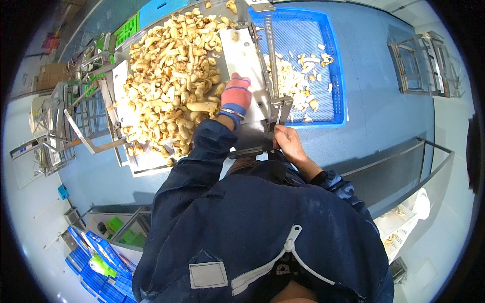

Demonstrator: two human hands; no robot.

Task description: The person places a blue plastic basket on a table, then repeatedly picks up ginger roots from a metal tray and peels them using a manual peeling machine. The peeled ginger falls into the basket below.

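Note:
My left hand (235,96), in a pink and blue knit glove, is over the white board (246,53) of a metal slicer; whether a mushroom is under its fingers cannot be told. Bare and curled, my right hand (288,142) grips the handle of the slicer's lever (282,111), below a long coil spring (269,53). To the left, a large heap of whole mushrooms (174,83) covers a steel worktable. On the right, cut mushroom slices (293,85) lie in a blue plastic basket (338,75), against the slicer's side.
Green (128,30) and blue crates (161,9) stand past the table's far edge. Metal frames are at the left and a metal rack (416,64) at the far right. A steel-framed bin (394,166) stands at the lower right, and stacked blue baskets (94,272) at the lower left.

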